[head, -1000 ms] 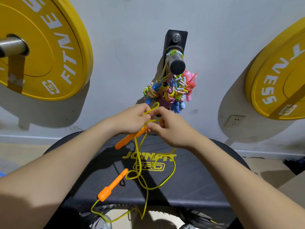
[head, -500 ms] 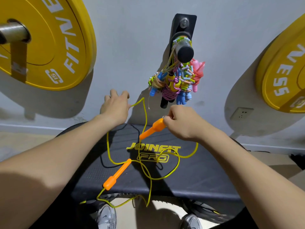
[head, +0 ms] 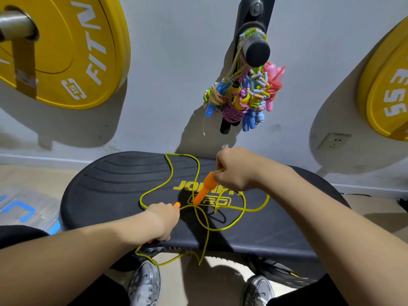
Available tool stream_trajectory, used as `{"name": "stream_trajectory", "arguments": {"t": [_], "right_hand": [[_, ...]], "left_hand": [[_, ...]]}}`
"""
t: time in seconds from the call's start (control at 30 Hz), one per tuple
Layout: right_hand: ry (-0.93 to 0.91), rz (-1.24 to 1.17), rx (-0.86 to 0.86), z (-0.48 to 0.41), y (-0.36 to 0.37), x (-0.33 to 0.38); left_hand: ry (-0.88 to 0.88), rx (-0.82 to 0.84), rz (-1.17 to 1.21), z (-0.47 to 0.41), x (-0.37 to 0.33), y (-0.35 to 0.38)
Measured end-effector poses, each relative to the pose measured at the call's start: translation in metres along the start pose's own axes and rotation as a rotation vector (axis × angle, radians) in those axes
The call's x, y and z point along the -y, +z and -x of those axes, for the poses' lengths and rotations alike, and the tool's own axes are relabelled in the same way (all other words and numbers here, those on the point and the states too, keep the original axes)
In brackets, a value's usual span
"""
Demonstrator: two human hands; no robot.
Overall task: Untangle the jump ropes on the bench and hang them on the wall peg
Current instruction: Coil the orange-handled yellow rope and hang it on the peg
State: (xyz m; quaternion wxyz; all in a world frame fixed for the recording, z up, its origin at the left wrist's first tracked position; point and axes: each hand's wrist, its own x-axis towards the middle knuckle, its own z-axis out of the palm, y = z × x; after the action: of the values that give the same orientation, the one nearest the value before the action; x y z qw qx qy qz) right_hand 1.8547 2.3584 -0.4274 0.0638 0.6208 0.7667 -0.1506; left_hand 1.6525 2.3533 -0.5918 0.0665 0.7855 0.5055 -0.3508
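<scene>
A thin yellow jump rope (head: pixel 169 171) with two orange handles lies in loose loops over the black bench pad (head: pixel 114 184). My right hand (head: pixel 234 171) grips the upper orange handle (head: pixel 205 188) just above the pad. My left hand (head: pixel 163 219) is curled round the lower orange handle (head: pixel 177 204), whose tip shows past the knuckles. Part of the rope hangs off the pad's front edge. On the wall above, the black peg (head: pixel 257 50) carries a bundle of several coloured jump ropes (head: pixel 240 96).
Yellow weight plates hang on the wall at left (head: pixel 66 51) and right (head: pixel 388 89). A wall socket (head: pixel 333 141) sits low on the right. A clear box (head: pixel 26 208) lies on the floor at left. My two shoes (head: pixel 145 281) stand below the bench.
My left hand came down from the rope near the wall and closed round the lower orange handle on the pad. My right hand lowered with the upper handle. The rope now lies spread wider.
</scene>
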Motion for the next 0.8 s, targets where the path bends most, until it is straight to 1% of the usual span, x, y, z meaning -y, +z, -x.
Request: {"name": "stream_trajectory", "arguments": {"t": [0.1, 0.17, 0.23, 0.3, 0.33, 0.4, 0.43, 0.5, 0.53, 0.6, 0.63, 0.7, 0.73, 0.8], "right_hand": [[-0.006, 0.049, 0.087, 0.0, -0.001, 0.002], [-0.002, 0.065, 0.152, 0.0, -0.001, 0.001], [0.007, 0.075, 0.18, 0.001, -0.001, 0.001], [0.028, 0.095, 0.164, 0.001, -0.001, -0.002], [0.043, 0.102, 0.137, 0.001, -0.001, -0.004], [0.077, 0.105, 0.056, 0.001, -0.001, -0.01], [0.097, 0.107, 0.011, 0.001, -0.002, -0.012], [0.135, 0.103, -0.066, 0.003, -0.005, -0.018], [0.148, 0.093, -0.095, 0.004, -0.007, -0.02], [0.158, 0.038, -0.153, 0.007, -0.011, -0.024], [0.161, -0.008, -0.185, 0.008, -0.012, -0.025], [0.158, -0.132, -0.231, 0.009, -0.013, -0.028], [0.153, -0.226, -0.245, 0.01, -0.014, -0.029], [0.142, -0.491, -0.289, 0.014, -0.018, -0.028]], "left_hand": [[0.053, 0.005, 0.093, 0.005, 0.002, -0.006], [0.074, 0.005, 0.267, 0.01, 0.004, -0.022], [0.099, 0.044, 0.466, 0.015, 0.007, -0.044], [0.109, 0.153, 0.697, 0.021, 0.01, -0.066], [0.128, 0.191, 0.76, 0.024, 0.013, -0.076], [0.254, 0.237, 0.767, 0.032, 0.022, -0.096], [0.351, 0.236, 0.715, 0.036, 0.029, -0.105], [0.505, 0.159, 0.59, 0.046, 0.041, -0.12], [0.542, 0.11, 0.6, 0.051, 0.045, -0.126], [0.575, -0.024, 0.712, 0.057, 0.049, -0.135], [0.585, -0.118, 0.729, 0.06, 0.048, -0.139], [0.568, -0.299, 0.651, 0.064, 0.049, -0.148], [0.542, -0.374, 0.595, 0.067, 0.05, -0.153], [0.494, -0.498, 0.539, 0.073, 0.053, -0.164]]}}
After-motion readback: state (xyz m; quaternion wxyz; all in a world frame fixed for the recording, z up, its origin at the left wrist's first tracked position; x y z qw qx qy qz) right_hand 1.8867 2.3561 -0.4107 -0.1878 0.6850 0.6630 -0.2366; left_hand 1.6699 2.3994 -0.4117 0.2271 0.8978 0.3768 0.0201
